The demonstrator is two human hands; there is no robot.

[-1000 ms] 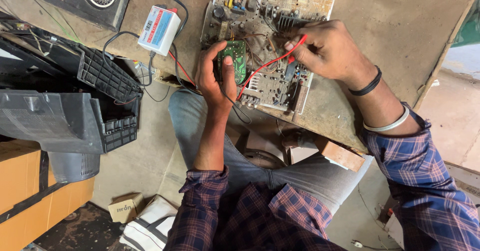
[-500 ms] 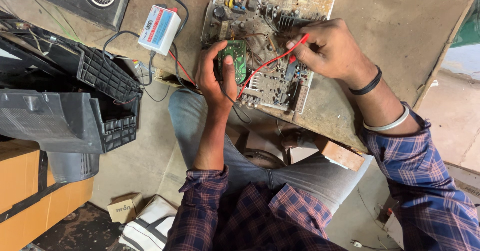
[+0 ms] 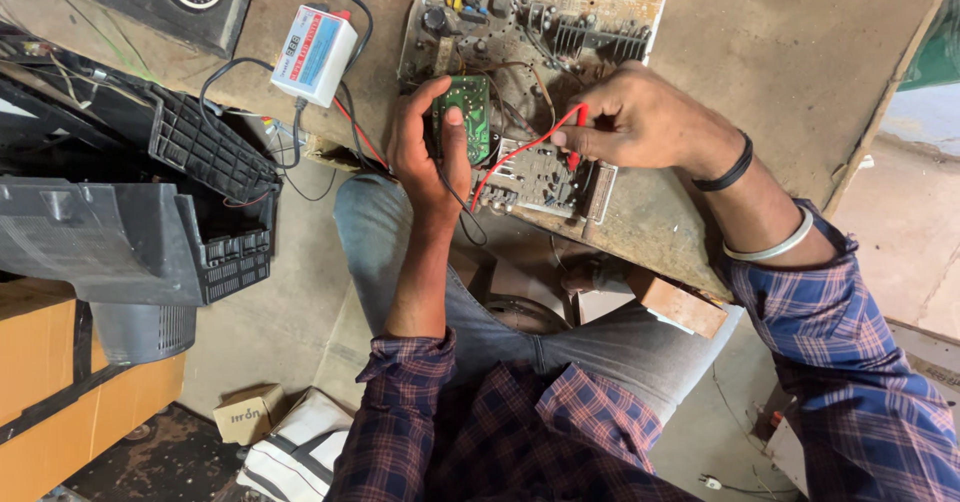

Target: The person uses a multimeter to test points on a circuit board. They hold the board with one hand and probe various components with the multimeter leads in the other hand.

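While our left hand (image 3: 425, 152) wraps around a small green circuit board (image 3: 467, 117), its fingers clamped on the board's left edge and the thumb pressed flat on its face, our right hand (image 3: 645, 122) pinches a red test probe (image 3: 573, 132) between thumb and fingers, which are closed tight on its handle. We hold the green board just above the near left part of a large brown circuit board (image 3: 540, 22), which lies flat on the worn tabletop (image 3: 790, 52) and carries capacitors, coils and a black finned heat sink (image 3: 600, 40). The probe's tip points down at the components near the front edge of the large board, though we cannot tell whether it touches them. A red lead (image 3: 505, 160) curves from the probe toward our left hand, and a black lead (image 3: 462, 207) drops beside our left wrist. At the tabletop's left end sits a small white box with a red and blue label (image 3: 314, 55), with black and red wires (image 3: 345, 122) running from it. A black plastic television housing (image 3: 130, 212) lies to the left, well apart from the boards, above an orange cabinet (image 3: 50, 402). On the floor near our knee we see a small cardboard box (image 3: 248, 414). Our right wrist wears a black band (image 3: 735, 167) and a silver bangle (image 3: 775, 247), and both sleeves are blue plaid.
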